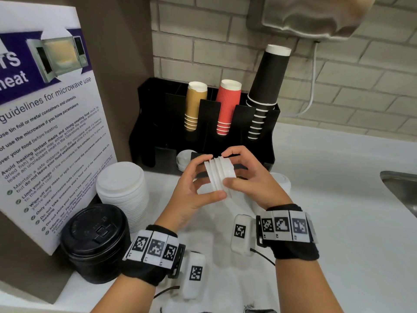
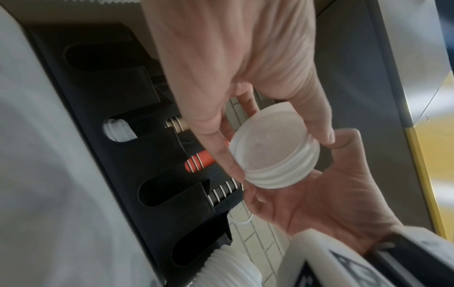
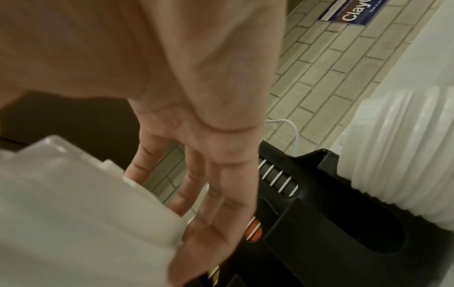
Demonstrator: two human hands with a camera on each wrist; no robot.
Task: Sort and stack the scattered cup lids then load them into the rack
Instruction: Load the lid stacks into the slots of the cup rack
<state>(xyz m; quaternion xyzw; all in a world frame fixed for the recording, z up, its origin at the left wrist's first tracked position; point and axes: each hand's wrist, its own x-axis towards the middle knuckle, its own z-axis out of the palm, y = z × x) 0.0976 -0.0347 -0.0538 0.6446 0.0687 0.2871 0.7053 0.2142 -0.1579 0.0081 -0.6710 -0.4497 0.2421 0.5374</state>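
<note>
A: It is a kitchen corner with a pale brick wall and a white table (image 1: 338, 222). What is nearest to the camera?

B: At the near left a stack of black lids (image 1: 94, 242) stands on the table, and just behind it a taller stack of white lids (image 1: 123, 190), beside a microwave notice (image 1: 45, 132).

A: And the hands?

B: Both are raised above the table, in front of the rack. The left hand (image 1: 194, 193) and the right hand (image 1: 246, 177) together hold a small stack of white lids (image 1: 220, 177) on its side; the fingers of both hands are curled around its edges.

A: What is behind them?

B: The black rack (image 1: 158, 123) stands against the wall. One front slot holds some white lids (image 1: 185, 159). In the back are tan cups (image 1: 194, 105), red cups (image 1: 226, 105) and black cups (image 1: 266, 91).
</note>
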